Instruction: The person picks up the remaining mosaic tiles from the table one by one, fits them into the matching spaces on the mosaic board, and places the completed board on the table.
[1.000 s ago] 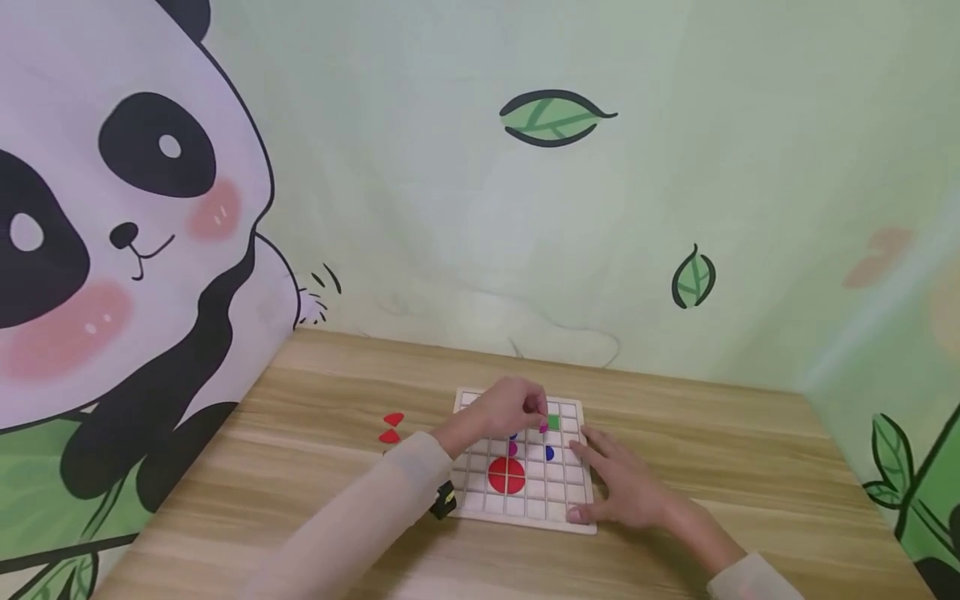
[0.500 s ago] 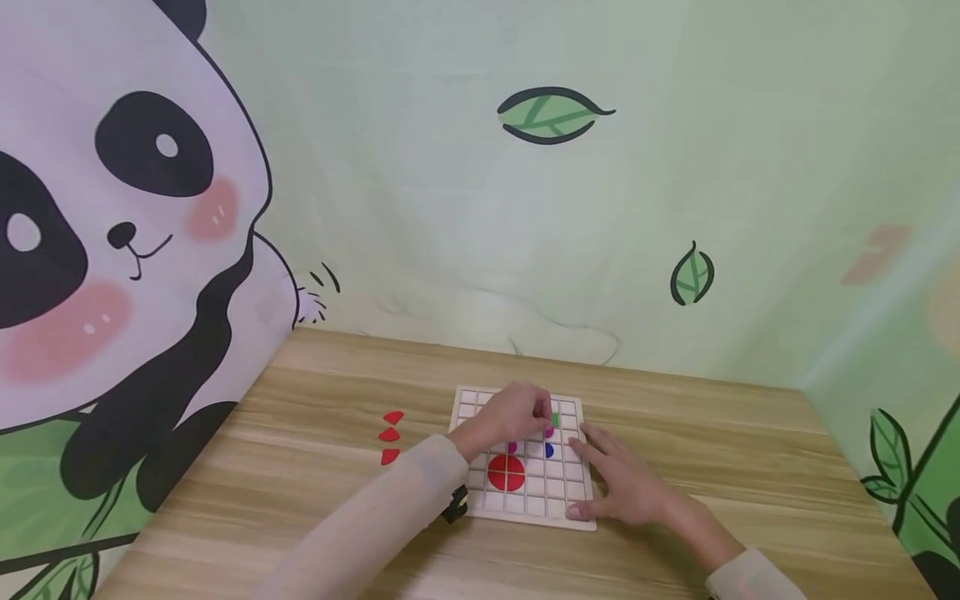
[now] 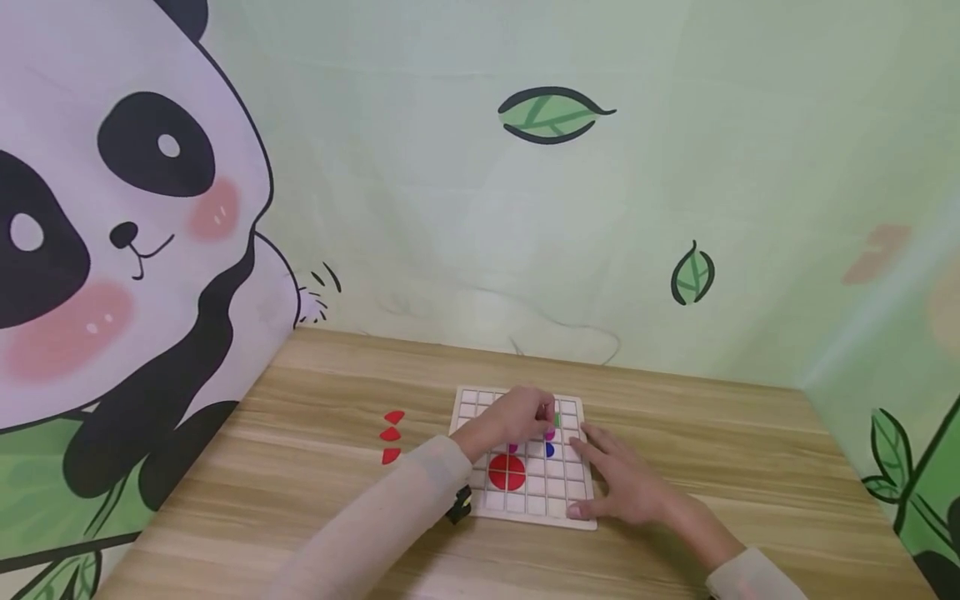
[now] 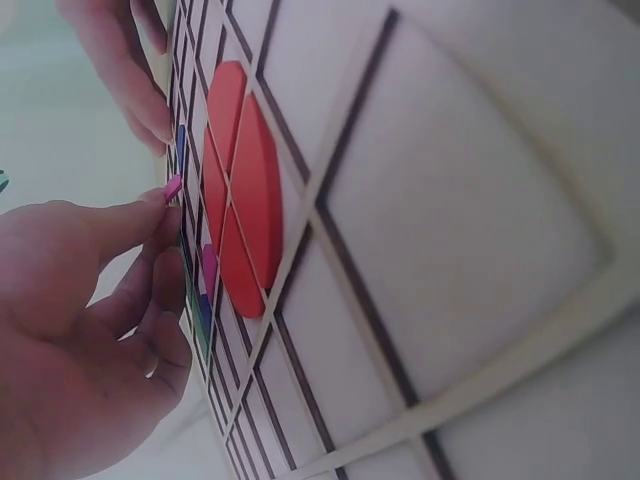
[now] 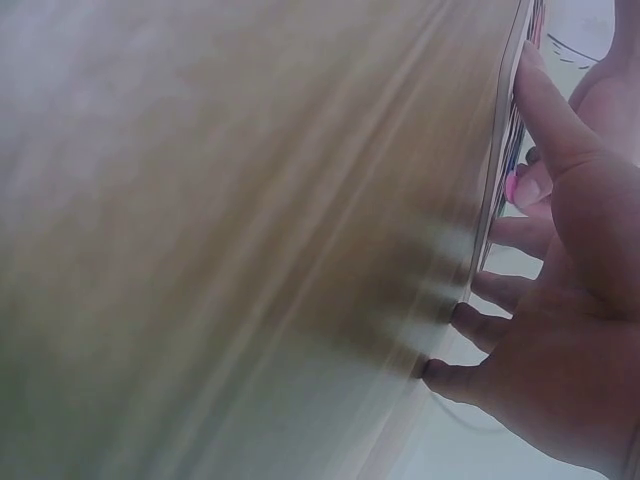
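A white gridded board lies on the wooden table. My left hand reaches over its far half and pinches a small magenta piece between thumb and fingertips, close to the grid. Just nearer than that piece is a blue piece; a green piece shows partly behind the fingers. Another magenta piece sits by the left wrist. Red quarter pieces form a circle on the near squares. Spread along the board's right edge, my right hand rests with straight fingers, thumb at the near corner.
Three loose red pieces lie on the table left of the board. A black item shows below the left sleeve, at the board's left edge. A wall with panda and leaf pictures rises behind the table.
My left hand has shifted slightly right with the magenta piece, which now sits lower, close above the blue piece. A third red piece came into view beside the sleeve. The right hand stays put.
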Demonstrator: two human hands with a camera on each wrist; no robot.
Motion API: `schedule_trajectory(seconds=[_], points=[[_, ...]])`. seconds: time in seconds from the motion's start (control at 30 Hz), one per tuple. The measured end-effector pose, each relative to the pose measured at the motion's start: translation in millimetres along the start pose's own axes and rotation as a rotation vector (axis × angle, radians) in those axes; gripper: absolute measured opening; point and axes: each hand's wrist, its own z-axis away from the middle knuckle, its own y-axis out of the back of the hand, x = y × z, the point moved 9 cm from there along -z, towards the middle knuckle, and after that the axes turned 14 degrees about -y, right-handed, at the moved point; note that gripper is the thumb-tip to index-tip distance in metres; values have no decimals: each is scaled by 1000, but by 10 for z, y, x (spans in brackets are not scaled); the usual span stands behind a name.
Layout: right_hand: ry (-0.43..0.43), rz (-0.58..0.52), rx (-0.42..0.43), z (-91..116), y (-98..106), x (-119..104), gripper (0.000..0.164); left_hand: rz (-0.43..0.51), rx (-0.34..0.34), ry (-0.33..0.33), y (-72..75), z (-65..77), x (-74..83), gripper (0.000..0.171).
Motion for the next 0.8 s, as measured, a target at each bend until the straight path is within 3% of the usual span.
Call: schedule_trajectory(seconds=[0.2, 0.5, 0.8], points=[[24, 6, 13, 16, 27, -11, 107, -12, -4, -1, 6, -22, 37, 7], [20, -3, -2, 23, -4, -10, 105, 10, -15, 57, -48, 13, -24, 6], [20, 0, 8, 26, 8, -31, 106, 2, 36, 26, 17, 54, -64, 6]])
